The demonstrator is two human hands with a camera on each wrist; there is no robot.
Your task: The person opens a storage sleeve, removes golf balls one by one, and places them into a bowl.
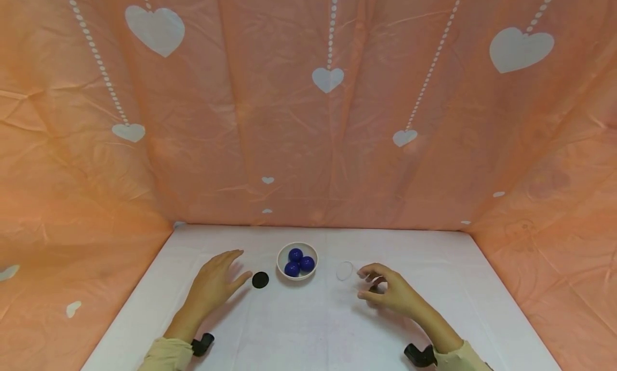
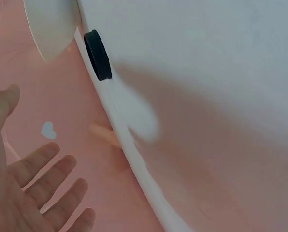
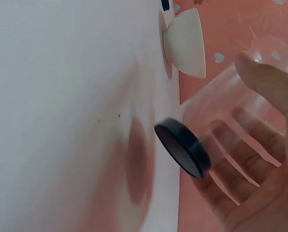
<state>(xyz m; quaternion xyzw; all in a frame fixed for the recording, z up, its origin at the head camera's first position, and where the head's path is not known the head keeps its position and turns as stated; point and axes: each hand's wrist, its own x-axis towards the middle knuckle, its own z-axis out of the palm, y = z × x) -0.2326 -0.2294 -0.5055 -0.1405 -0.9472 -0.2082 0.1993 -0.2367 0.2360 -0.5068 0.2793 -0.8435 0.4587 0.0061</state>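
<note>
My right hand (image 1: 392, 293) holds a clear see-through cylinder (image 3: 214, 99) with a black cap (image 3: 182, 150) on one end. It leans above the white table, its shadow below the cap, and its round clear rim (image 1: 337, 271) points toward the bowl in the head view. Thumb and fingers lie on either side of the cylinder. My left hand (image 1: 212, 282) hovers with fingers extended and nothing in its grasp. Beside its thumb, a round black lid (image 1: 260, 280) lies on the table. Between the hands, a white bowl (image 1: 298, 279) contains three blue balls (image 1: 295, 255).
The white tabletop (image 1: 289, 328) ends at an orange cloth backdrop (image 1: 289, 146) with white hearts, which also closes off both sides. A black wrist camera (image 1: 202, 344) is on the left wrist and another black camera (image 1: 419, 355) on the right.
</note>
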